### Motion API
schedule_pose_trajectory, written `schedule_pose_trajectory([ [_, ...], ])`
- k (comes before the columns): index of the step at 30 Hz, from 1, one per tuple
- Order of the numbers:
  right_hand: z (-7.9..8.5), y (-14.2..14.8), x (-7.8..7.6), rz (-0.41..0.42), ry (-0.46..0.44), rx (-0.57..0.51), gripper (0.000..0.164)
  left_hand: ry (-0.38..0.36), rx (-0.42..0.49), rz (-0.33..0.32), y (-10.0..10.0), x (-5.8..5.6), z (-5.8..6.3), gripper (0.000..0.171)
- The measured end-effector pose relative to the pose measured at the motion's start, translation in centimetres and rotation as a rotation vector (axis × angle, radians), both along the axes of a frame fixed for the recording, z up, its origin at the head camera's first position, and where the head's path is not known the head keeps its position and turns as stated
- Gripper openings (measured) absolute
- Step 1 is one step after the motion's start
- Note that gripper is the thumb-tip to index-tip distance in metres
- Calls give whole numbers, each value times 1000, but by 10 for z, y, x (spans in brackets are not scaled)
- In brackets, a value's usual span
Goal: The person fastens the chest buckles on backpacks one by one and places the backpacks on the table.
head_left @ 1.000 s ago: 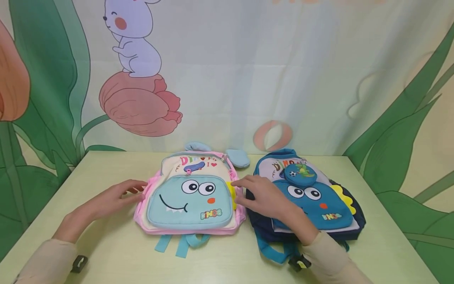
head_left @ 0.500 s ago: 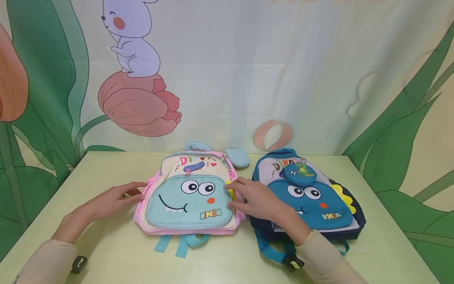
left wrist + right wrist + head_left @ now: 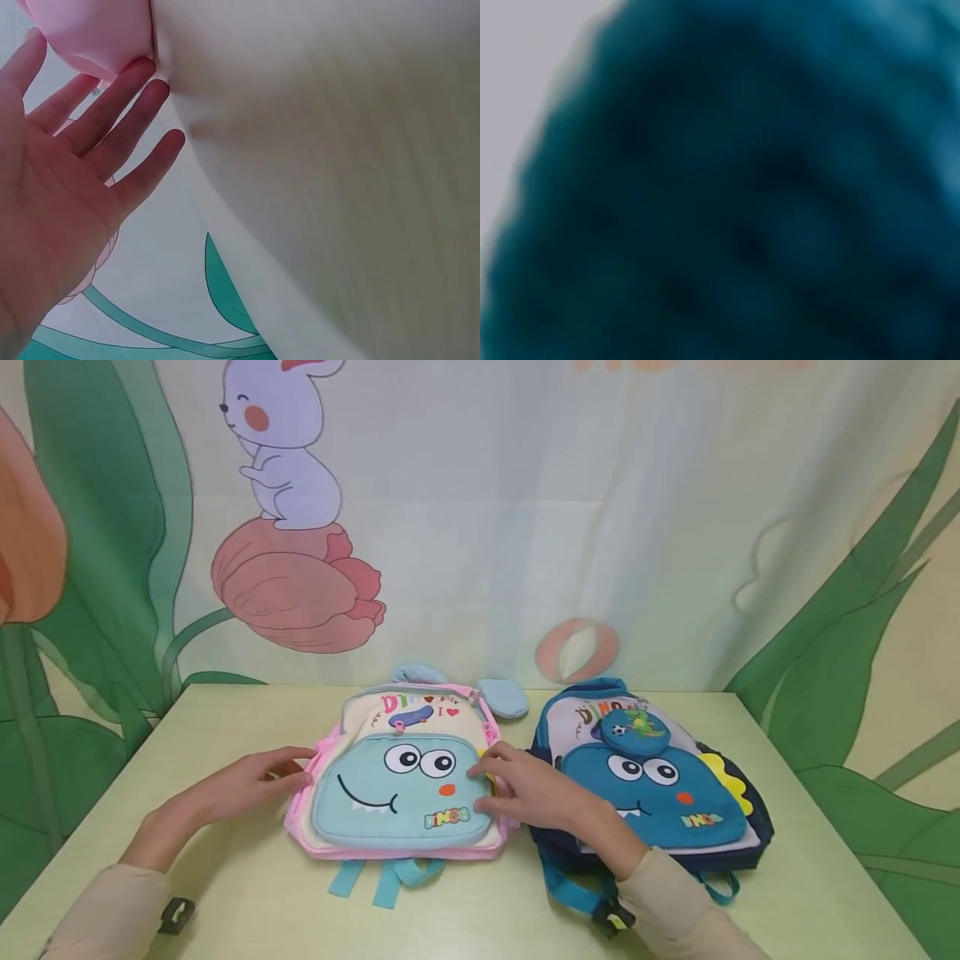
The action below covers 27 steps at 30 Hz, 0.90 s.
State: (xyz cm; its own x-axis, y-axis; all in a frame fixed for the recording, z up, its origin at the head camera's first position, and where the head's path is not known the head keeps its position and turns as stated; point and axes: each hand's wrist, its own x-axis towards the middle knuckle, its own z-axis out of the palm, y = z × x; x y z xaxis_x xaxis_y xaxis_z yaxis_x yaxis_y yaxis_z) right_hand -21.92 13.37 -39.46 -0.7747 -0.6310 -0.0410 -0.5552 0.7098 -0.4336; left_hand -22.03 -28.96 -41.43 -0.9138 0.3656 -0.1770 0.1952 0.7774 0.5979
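- Head view, lower centre: pink-and-cream backpack (image 3: pixel 405 777), lying front side up on a pale table (image 3: pixel 255 893), with a light-blue front pocket (image 3: pixel 408 802) bearing two eyes, a toothed smile and an orange spot.
- Same view, left of this bag: left hand (image 3: pixel 238 792), loosely spread rather than pinching, fingertips at the pink side edge.
- Same view, just right of centre: right hand (image 3: pixel 536 793), thumb and forefinger apart in a loose arch, tips at the right edge of the front pocket; remaining fingers partly hidden.
- Same view, lower right: dark-blue backpack (image 3: pixel 660 814), beside the first and partly behind the right forearm; round pouch (image 3: pixel 636 732) with a green dinosaur print on its upper part.
- Same view, bottom centre: teal straps (image 3: pixel 387 889), protruding from beneath the pink-and-cream backpack.
- Same view, upper half: hanging cloth (image 3: pixel 465 543), printed with a white rabbit (image 3: pixel 292 485) on a pink flower (image 3: pixel 288 581) at upper left.
- Left wrist view, left side: left palm upward in the frame, fingers fanned out, beside pink fabric at upper left; firmness of contact impossible to tell.
- Right wrist view: blurred dark-blue mass (image 3: pixel 727 202) across most of the frame; impossible to tell the grip here.
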Motion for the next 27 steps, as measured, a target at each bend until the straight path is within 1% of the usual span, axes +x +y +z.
schedule_pose_trajectory([
  [3, -3, -1, -1, 9, 4, -7, 49, 6, 10, -1, 0, 1, 0, 60],
  [13, -7, -1, -1, -14, -14, -17, 50, 13, 24, 13, 2, 1, 4, 62],
  [17, -8, -1, 0, -16, -10, -30, 49, 35, 24, 7, 1, 0, 5, 61],
  [23, -11, -3, 0, -22, -31, -48, 48, 75, 53, 4, 0, 0, 6, 59],
  [27, -9, -3, 1, -19, -22, -49, 47, 92, 66, 3, 1, 0, 11, 59],
])
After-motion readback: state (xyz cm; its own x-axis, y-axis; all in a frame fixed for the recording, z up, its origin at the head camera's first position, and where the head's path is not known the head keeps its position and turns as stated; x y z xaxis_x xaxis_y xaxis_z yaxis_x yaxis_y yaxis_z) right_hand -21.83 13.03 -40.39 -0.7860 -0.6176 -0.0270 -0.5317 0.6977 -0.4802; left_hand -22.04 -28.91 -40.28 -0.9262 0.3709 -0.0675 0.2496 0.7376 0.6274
